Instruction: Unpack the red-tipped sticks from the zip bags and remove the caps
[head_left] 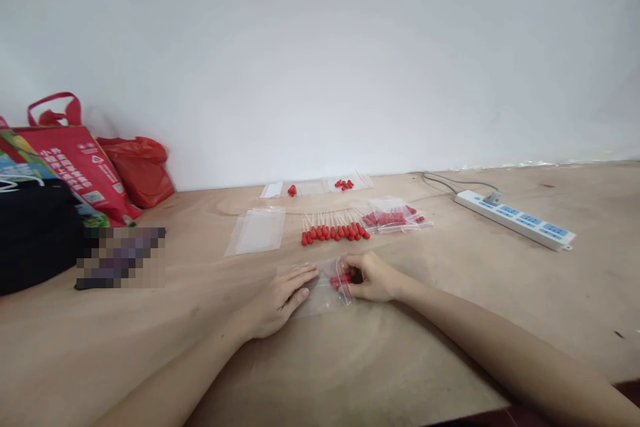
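A clear zip bag [320, 297] lies flat on the table before me. My left hand [283, 300] rests on its left part, fingers stretched out. At the bag's right end, by the red-lined zip, my right hand [367, 277] pinches some red-tipped sticks [340, 281]; their stems are hard to make out through the plastic. Just beyond lies a row of red-tipped sticks [335, 233], their thin pale stems pointing away from me. To its right, filled zip bags [393, 219] with red pieces overlap in a pile. Flat zip bags [257, 230] are stacked on the left.
Near the wall, small red pieces [344, 184] lie on more plastic bags [313, 187]. A white power strip [515, 217] with a grey cable sits at the right. Along the left side stand a red shopping bag [93, 167], a red plastic bag [143, 170] and a black bag [40, 233].
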A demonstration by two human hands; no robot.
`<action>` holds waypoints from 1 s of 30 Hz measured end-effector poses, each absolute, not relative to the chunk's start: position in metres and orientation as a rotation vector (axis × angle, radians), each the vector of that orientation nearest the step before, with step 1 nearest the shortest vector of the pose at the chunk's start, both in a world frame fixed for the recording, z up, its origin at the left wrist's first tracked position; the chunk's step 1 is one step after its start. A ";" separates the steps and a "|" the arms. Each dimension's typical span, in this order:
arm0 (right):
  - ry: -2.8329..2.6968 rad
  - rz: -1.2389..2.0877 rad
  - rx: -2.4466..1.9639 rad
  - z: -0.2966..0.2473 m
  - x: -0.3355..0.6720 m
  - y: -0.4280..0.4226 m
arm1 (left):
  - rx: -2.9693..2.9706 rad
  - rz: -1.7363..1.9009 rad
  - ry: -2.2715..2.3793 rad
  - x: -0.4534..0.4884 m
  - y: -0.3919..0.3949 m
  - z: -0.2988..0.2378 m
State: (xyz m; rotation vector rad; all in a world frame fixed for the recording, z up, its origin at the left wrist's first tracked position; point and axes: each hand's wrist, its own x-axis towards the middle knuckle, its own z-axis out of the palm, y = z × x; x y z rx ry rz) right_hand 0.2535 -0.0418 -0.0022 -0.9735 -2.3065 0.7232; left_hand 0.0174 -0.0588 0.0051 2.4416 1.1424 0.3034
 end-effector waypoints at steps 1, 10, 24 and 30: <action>-2.290 0.769 -0.978 -0.001 0.256 -0.042 | 2.446 0.295 1.134 0.017 -0.059 0.005; -2.379 0.813 -1.135 0.006 0.278 -0.038 | 2.513 0.235 1.086 0.015 -0.062 0.008; -1.867 1.250 -1.090 0.017 0.323 -0.014 | 2.553 0.278 1.323 0.011 -0.060 0.003; -1.493 1.105 -1.041 0.026 0.340 0.003 | 2.557 0.437 1.433 0.015 -0.057 0.008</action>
